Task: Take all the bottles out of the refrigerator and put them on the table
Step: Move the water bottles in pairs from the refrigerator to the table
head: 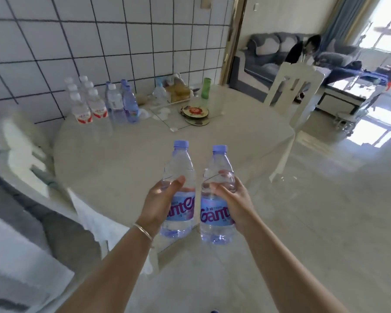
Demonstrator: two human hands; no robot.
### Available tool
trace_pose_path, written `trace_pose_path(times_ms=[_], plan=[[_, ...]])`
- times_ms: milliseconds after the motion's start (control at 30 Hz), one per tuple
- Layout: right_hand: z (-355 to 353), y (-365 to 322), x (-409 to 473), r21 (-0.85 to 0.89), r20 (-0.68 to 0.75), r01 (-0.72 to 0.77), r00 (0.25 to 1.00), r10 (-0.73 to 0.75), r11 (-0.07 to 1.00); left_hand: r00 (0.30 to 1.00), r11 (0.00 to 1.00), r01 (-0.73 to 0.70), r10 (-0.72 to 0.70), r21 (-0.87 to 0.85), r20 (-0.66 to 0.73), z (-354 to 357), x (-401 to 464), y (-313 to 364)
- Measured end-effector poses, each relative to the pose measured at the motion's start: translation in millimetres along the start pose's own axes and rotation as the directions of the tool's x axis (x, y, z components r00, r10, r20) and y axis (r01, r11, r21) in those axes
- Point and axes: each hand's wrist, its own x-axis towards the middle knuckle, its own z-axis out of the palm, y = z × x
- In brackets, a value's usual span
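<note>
My left hand (160, 199) grips a clear water bottle (178, 168) with a purple cap and purple label. A second, matching bottle (217, 224) is held upright in my right hand (234, 199). Both bottles hang side by side in the air at the near edge of the round white table (235, 141). At the table's far left, by the tiled wall, stand several bottles: red-labelled ones (84, 107) and purple-labelled ones (129, 102). The refrigerator is out of view.
A green cup (206, 88), a stack of plates (195, 112), a glass sheet and bags lie at the table's back. White chairs stand at the left (23, 150) and far right (296, 91). A person sits on a sofa (303, 53) in the room beyond.
</note>
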Motion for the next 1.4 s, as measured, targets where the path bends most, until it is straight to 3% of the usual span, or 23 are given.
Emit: trace_pose_path(times_ms=[233, 533, 933, 1100, 1300, 1400], plan=[[0.0, -39.0, 132.1, -0.123, 0.251, -0.001, 0.967, 0.032, 0.992, 0.978, 0.997, -0.012, -0.005, -0.079, -0.21, 31.4, 83.1, 24.0], [81.2, -30.9, 274.3, -0.214, 0.445, 0.007, 0.891, 0.091, 0.977, 0.907, 0.993, -0.019, -0.031, -0.113, -0.42, -15.2, 205.7, 36.5], [210.9, -5.3, 448.9, -0.335, 0.411, 0.065, 0.908, 0.084, 0.94, 0.913, 0.998, 0.041, -0.053, -0.037, -0.404, -102.7, 392.8, 42.8], [248.0, 4.9, 498.8, -0.438, 0.371, 0.129, 0.927, 0.049, 0.889, 0.886, 1.0, 0.028, -0.022, 0.006, -0.463, -122.4, 446.0, 41.8], [287.4, 12.6, 546.1, -0.442, 0.376, 0.182, 0.927, -0.002, 0.878, 0.806, 0.962, 0.058, 0.113, 0.267, -0.581, -142.8, 495.7, 38.0], [302.7, 19.1, 560.7, -0.429, 0.335, 0.198, 0.941, -0.049, 0.881, 0.772, 0.956, 0.036, 0.158, 0.291, -0.616, -150.7, 518.5, 33.9]])
